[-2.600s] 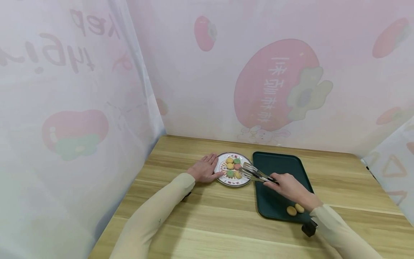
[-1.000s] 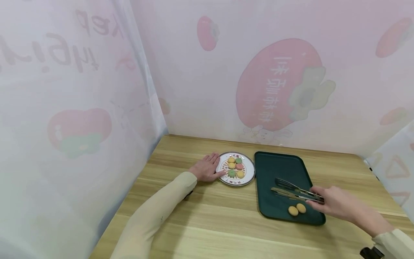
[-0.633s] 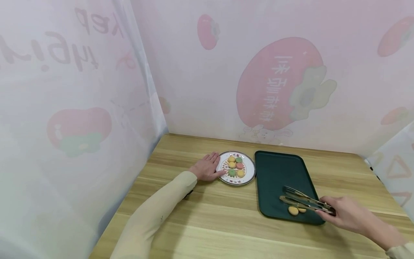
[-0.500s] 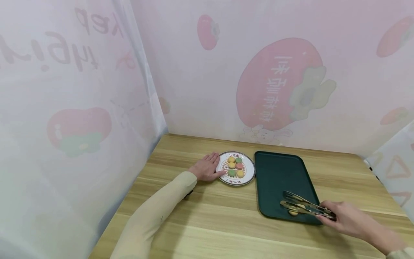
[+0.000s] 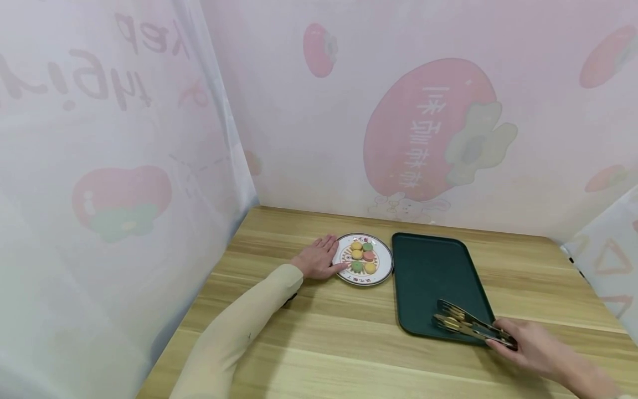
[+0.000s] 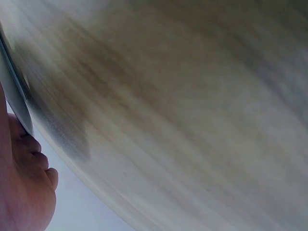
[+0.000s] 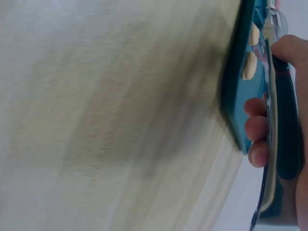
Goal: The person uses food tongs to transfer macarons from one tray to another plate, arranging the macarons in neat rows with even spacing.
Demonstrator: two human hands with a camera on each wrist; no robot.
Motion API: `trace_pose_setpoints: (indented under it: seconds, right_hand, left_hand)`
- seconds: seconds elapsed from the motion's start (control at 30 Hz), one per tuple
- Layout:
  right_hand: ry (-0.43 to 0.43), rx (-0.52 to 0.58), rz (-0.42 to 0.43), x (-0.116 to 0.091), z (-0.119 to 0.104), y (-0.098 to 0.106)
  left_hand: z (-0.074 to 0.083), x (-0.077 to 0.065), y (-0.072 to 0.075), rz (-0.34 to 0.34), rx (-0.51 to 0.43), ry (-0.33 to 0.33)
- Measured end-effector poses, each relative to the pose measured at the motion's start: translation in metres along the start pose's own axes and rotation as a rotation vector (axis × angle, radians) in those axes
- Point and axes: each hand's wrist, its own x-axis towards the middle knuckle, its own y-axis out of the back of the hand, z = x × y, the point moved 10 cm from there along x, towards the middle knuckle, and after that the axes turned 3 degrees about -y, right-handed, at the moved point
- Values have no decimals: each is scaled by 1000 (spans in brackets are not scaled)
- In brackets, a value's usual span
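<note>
My left hand (image 5: 317, 259) lies flat with extended fingers at the left rim of a round patterned plate (image 5: 382, 271), thumb over its edge. Several small macarons (image 5: 357, 255), yellow, green and pink, sit on that plate. My right hand (image 5: 538, 348) grips metal serving tongs (image 5: 476, 329) by their dark handles. The spread tong ends are low over the near part of a dark green tray (image 5: 431, 271), overlapping the yellow macarons there. In the right wrist view two pale yellow macarons (image 7: 250, 66) lie on the tray close to the tongs (image 7: 286, 120).
The plate stands just left of the tray on a wood-grain table (image 5: 319, 343). A printed curtain (image 5: 289, 138) hangs behind the table's back edge, and another curtain (image 5: 119, 288) runs down the left side.
My right hand has carried the tongs from the plate to the tray's near right part, then lowered them over the yellow macarons. The left hand has stayed at the plate.
</note>
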Motion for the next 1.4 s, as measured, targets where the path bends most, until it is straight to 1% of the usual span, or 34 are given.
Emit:
trace_pose_setpoints:
  seconds: [0.23,0.37,0.6,0.8,0.97,1.17,1.27,1.4]
  right_hand:
    - [-17,-12,48,-9,8,1]
    - [-23,-5,52,-11,10,1]
    - [35,8,88,-15,3,3]
    - [46,9,103,-14,1,3]
    - [64,27,106,-9,-3,3]
    - [70,6,124,2,-6,3]
    - [43,-8,105,9,-7,1]
    - [-14,25,45,20,-8,-3]
  left_hand:
    - [0,-2,2,-2,-12,1]
    - [1,-3,3,-6,-9,0]
    - [2,-1,1,4,-27,3]
    - [2,0,2,16,-26,-1]
    - [3,1,1,15,-24,-4]
    - [2,2,1,7,-19,-3]
    - [2,2,1,0,-13,-3]
    - [3,2,1,-7,-2,-9]
